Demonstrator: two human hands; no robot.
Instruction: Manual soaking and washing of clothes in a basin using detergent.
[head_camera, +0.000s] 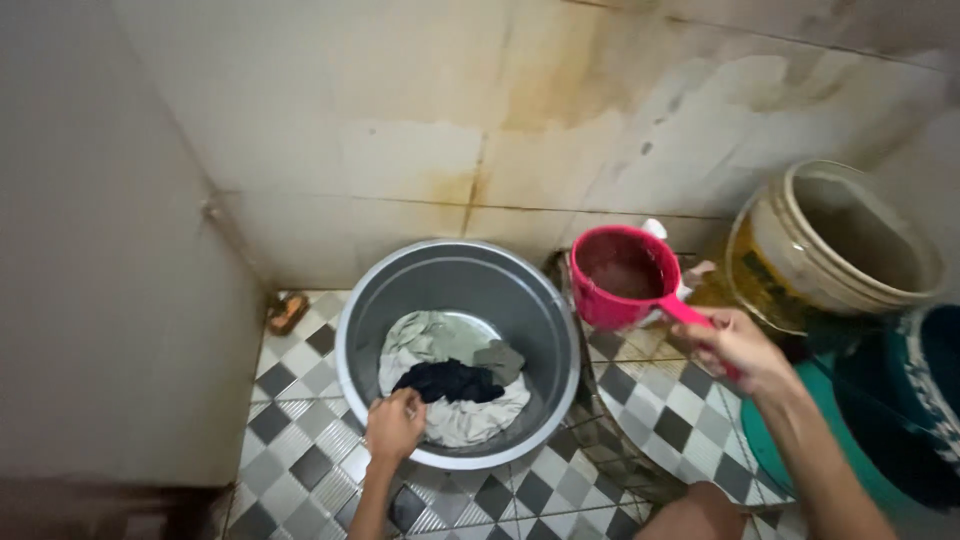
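Note:
A grey round basin (545, 305) stands on the checkered floor and holds wet clothes (455, 385) in white, grey and dark blue. My left hand (394, 426) rests at the basin's near rim, fingers closed on the edge of the cloth. My right hand (738, 347) grips the handle of a pink water dipper (622, 278), held level just right of the basin, with water inside it.
A stained cream bucket (835, 245) sits tilted at the right, beside a dark blue tub (925, 400) and a teal one. Tiled walls close in on the left and back. A small brown object (287, 312) lies in the floor corner. My knee (700, 512) shows at the bottom.

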